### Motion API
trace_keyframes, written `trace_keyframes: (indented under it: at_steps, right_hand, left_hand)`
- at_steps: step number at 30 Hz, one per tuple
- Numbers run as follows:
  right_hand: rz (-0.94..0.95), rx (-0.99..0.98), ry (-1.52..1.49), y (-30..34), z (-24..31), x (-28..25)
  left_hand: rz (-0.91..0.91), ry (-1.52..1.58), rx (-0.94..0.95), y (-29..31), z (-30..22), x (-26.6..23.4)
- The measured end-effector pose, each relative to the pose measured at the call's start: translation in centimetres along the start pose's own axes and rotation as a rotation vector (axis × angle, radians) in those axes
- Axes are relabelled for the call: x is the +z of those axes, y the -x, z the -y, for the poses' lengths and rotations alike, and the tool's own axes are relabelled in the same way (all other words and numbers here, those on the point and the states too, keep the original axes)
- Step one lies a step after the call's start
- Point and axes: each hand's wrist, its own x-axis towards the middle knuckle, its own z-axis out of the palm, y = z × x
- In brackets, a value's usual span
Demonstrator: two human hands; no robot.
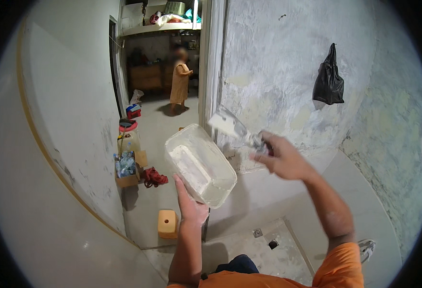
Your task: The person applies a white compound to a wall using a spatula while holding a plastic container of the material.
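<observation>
My left hand (pixel 191 206) supports a translucent plastic container (pixel 223 168) from below, its fingers mostly hidden beneath it. The tub is tilted with its open side facing me. White paste coats its bottom and smears the inner walls. To the right of the tub, my right hand (pixel 284 156) is closed round the handle of a putty knife (pixel 229 125). Its wide blade points up and left, above the tub's right rim and apart from it. White paste covers part of the blade. The right hand and the knife are slightly blurred.
A black plastic bag (pixel 330 79) hangs on the patchy wall (pixel 278 62). Left of me stand a cardboard box (pixel 127 178) of plastic bottles, a red cloth (pixel 154 177) and an orange stool (pixel 167 223). A person (pixel 179 89) stands beyond the doorway. The floor below has a square hole (pixel 273 245).
</observation>
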Motion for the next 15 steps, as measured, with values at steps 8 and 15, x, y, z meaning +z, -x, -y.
trace_keyframes:
  at_steps: [8, 15]
  right_hand:
    - [-0.161, 0.040, -0.398, 4.6, -3.0, 9.2]
    - [-0.252, -0.066, -0.418, 8.4, -4.2, 14.2]
  left_hand:
    - [0.019, 0.038, 0.028, 1.0, 0.9, -1.7]
    - [0.011, -0.039, 0.164, 1.2, 1.0, -2.4]
